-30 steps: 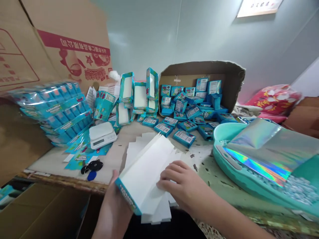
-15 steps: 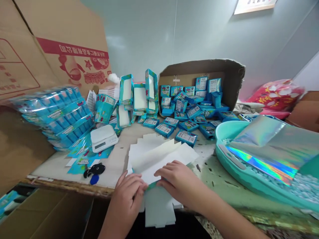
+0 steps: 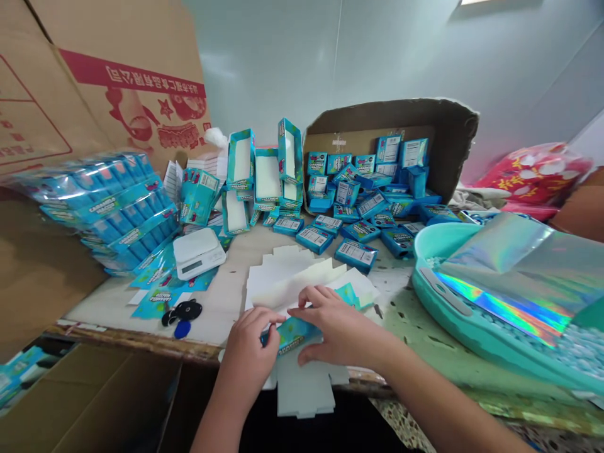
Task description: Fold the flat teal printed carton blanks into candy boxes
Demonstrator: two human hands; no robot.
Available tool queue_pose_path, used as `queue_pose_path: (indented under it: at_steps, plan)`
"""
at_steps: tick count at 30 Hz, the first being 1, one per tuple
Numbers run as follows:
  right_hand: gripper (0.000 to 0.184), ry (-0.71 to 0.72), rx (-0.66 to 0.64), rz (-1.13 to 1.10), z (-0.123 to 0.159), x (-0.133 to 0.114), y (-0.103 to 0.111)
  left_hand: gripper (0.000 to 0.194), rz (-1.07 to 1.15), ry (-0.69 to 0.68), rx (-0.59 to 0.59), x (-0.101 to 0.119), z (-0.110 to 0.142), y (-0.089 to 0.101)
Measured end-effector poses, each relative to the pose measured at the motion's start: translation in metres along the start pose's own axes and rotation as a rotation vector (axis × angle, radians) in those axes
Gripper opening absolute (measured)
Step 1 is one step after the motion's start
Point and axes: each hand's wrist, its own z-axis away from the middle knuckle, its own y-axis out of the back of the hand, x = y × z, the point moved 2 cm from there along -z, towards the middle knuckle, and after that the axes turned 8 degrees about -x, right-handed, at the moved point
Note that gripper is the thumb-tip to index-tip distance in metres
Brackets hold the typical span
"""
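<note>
Both hands work on one flat box blank (image 3: 295, 330), teal-printed outside and white inside, at the table's near edge. My left hand (image 3: 248, 355) pinches its left end with curled fingers. My right hand (image 3: 337, 327) lies over its right part, fingers bent and pressing it down. Under the blank lies a stack of white flat blanks (image 3: 292, 277), some hanging over the edge.
A white scale (image 3: 198, 251) and dark key fobs (image 3: 182, 311) lie left. Wrapped teal packs (image 3: 108, 211) are stacked far left. Several small teal boxes (image 3: 358, 214) spill from a cardboard tray. A teal basin (image 3: 472, 340) with holographic bags sits right.
The blank was lifted with its white inside up; it has since come down onto the stack and turned teal side up. My left hand has come on top, gripping its end.
</note>
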Motion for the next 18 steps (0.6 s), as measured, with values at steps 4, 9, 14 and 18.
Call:
queue_pose_path:
  at_steps: [4, 9, 14, 18]
  plan:
    - [0.048, 0.058, -0.049, 0.141, 0.004, 0.005, -0.004, 0.035, -0.246, -0.018, -0.053, 0.017, -0.002, 0.000]
    - [0.013, 0.097, -0.110, 0.221, 0.000, 0.005, -0.014, 0.034, -0.378, -0.070, -0.240, 0.042, 0.000, -0.011]
    - [0.030, 0.034, -0.094, 0.248, 0.007, 0.021, -0.005, 0.014, -0.317, -0.059, -0.173, 0.040, 0.004, -0.018]
    - [0.037, -0.036, -0.122, 0.265, 0.015, 0.039, 0.004, 0.014, -0.419, -0.040, -0.246, 0.030, -0.001, -0.024]
